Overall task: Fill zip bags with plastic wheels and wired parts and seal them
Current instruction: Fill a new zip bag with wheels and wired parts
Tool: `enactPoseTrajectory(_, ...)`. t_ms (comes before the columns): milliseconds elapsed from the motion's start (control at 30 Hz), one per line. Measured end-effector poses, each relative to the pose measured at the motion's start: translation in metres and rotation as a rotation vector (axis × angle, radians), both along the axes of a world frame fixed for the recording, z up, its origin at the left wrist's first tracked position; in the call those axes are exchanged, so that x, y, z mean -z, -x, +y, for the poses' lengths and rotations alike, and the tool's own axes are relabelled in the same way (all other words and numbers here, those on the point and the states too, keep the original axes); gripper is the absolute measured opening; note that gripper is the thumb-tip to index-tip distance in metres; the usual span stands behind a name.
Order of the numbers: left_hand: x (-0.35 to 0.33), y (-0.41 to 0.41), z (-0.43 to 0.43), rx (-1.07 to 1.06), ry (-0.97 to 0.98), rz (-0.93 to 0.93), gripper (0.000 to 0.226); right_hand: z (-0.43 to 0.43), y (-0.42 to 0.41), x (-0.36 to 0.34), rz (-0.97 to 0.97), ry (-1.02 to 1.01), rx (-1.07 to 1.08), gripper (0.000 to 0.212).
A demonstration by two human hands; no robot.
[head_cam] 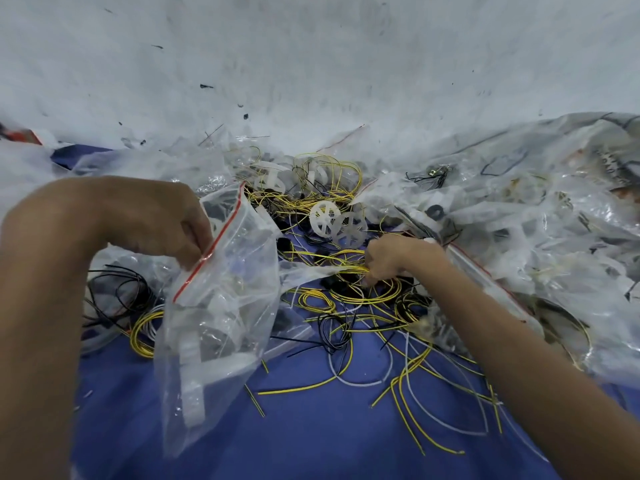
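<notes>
The zip bag (221,323) is clear and crumpled, with a red strip (211,247) along its mouth. It hangs tilted over the left half of the blue-covered counter (311,438). The left grip (166,220) pinches it at the red strip, fingers curled over the rim. Pale plastic pieces show through its film, but their shapes are blurred by creases and glare, so I cannot tell which of them are wheels.

The right grip (394,261) is near the counter's middle, fingers closed round a bunch of yellow wires (349,270) lying in the loose tangle there. Its fingertips are buried in the loops.

Two white spoked plastic wheels (337,223) lie side by side just beyond that grip, toward the counter's far edge. Small black parts sit among the wires, too small to make out.

A heap of clear bags (519,216) covers the counter's right side and hides its edge. Under the left forearm another bag holds coiled black wire (117,296), partly hidden by the arm. Both forearms are cut off by the picture's lower edge.
</notes>
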State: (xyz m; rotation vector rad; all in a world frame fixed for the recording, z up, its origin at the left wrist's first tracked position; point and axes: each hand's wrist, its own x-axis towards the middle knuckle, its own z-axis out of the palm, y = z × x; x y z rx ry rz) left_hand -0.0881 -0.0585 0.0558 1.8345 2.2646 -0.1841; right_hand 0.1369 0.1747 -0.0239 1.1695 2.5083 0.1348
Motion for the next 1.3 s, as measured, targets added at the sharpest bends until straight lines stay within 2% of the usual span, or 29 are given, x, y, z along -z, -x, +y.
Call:
enactPoseTrajectory(100,0.000,-0.002,0.000,-0.005,-0.077,-0.023,0.008,-0.002,0.000,0.006,0.012,-0.039,-0.029,0.029)
enactPoseTrajectory(200,-0.001,-0.005,0.000,-0.023,-0.078,-0.107,0.012,0.002,-0.009,-0.003,0.117,-0.073,-0.017,0.034)
enactPoseTrajectory(333,-0.002,-0.009,0.006,0.015,-0.100,-0.199,0.028,-0.002,-0.032,-0.043,0.418,-0.177,-0.116,0.027)
enactPoseTrajectory(433,0.000,-0.020,0.012,0.062,-0.114,-0.193,0.030,-0.012,-0.049,-0.068,0.669,-0.181,-0.223,0.005)
enactPoseTrajectory(533,0.001,-0.027,0.016,0.065,-0.112,-0.229,0.031,-0.023,-0.053,-0.075,0.930,-0.154,-0.259,0.014)
enactPoseTrajectory(633,0.000,-0.028,0.014,0.063,-0.103,-0.238,0.030,-0.029,-0.054,-0.076,1.047,-0.144,-0.258,0.010)
enactPoseTrajectory(767,-0.003,-0.015,0.005,0.030,-0.149,-0.231,0.027,-0.030,-0.053,-0.078,1.265,-0.177,-0.173,0.017)
enactPoseTrajectory(867,-0.004,-0.014,0.003,0.015,-0.225,-0.292,0.022,-0.035,-0.045,-0.069,1.320,-0.084,-0.123,0.022)
enactPoseTrajectory(1000,-0.002,-0.031,0.012,0.081,-0.333,-0.274,0.022,-0.040,-0.034,-0.046,1.163,-0.020,-0.112,0.030)
enactPoseTrajectory(1100,0.000,-0.041,0.018,0.084,-0.281,-0.263,0.023,-0.034,-0.035,-0.032,1.121,0.127,-0.083,0.032)
enactPoseTrajectory(1200,0.000,-0.036,0.015,0.038,-0.224,-0.252,0.025,-0.019,-0.043,-0.029,1.264,0.162,0.038,0.026)
enactPoseTrajectory(1300,-0.002,-0.026,0.010,-0.011,-0.240,-0.234,0.028,0.001,-0.053,-0.042,1.481,0.021,0.164,0.027)
